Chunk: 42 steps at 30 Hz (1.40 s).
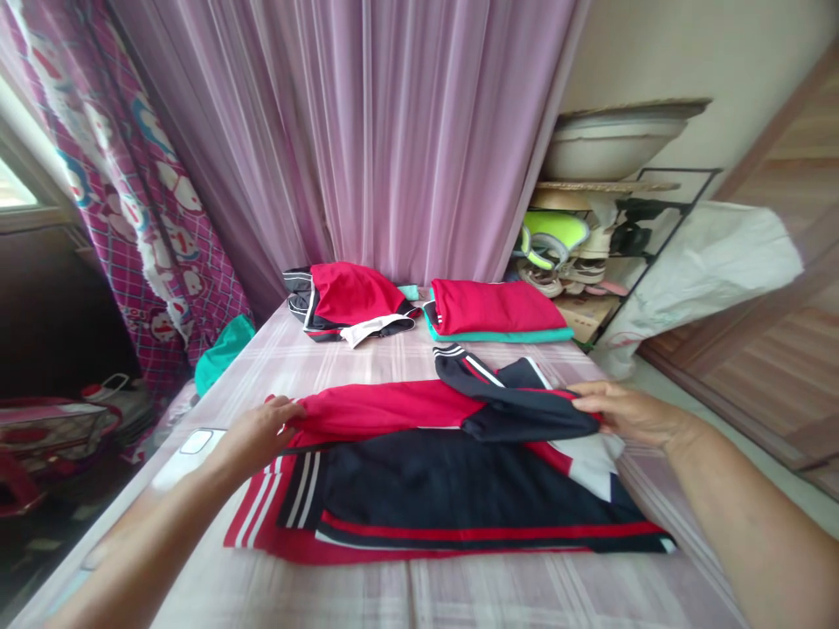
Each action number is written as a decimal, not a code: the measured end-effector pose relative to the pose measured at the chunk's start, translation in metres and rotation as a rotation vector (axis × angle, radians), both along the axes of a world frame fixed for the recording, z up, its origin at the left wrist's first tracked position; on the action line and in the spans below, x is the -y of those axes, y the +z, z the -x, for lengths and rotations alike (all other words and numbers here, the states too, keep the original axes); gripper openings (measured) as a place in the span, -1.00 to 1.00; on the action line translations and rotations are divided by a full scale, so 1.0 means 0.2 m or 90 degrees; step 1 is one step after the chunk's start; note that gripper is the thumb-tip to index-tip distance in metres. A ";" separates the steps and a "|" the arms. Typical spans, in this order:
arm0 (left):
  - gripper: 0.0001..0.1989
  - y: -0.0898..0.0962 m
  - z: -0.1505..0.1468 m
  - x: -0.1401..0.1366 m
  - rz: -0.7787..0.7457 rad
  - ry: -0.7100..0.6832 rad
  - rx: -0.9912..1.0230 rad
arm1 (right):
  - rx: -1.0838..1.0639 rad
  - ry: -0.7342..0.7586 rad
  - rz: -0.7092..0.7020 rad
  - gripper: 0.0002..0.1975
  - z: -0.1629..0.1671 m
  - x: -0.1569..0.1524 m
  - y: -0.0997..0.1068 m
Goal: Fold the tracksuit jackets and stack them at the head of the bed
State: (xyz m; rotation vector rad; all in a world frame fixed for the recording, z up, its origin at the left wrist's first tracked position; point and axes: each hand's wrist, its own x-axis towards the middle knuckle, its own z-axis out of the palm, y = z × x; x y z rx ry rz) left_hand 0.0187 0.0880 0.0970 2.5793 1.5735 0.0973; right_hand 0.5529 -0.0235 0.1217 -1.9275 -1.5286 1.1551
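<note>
A red, black and white tracksuit jacket (446,485) lies partly folded on the checked tablecloth (367,594), its striped hem toward the left. At its far left edge, my left hand (267,428) pinches the red fabric between thumb and fingers. On the other side my right hand (620,411) grips the dark shoulder part, where a black sleeve (517,411) is doubled back over the red panel. A white patch of the jacket shows under my right hand.
Behind the jacket are a crumpled red and black garment (357,297) and a neatly folded red and teal stack (498,310). A white phone (187,454) lies by my left forearm. Purple curtains (406,131) hang behind; a shoe rack (629,262) stands right.
</note>
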 end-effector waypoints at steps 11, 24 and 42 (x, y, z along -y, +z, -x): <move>-0.70 0.12 -0.05 0.05 0.060 0.055 -0.094 | 0.225 0.174 0.000 -0.50 0.13 -0.12 -0.03; -0.47 0.03 0.01 -0.21 0.125 0.071 -0.032 | 0.180 0.296 0.160 -0.64 0.10 -0.04 0.05; -0.55 0.00 -0.01 -0.19 0.066 0.111 0.008 | 0.610 0.047 -0.135 -0.59 0.04 -0.58 -0.22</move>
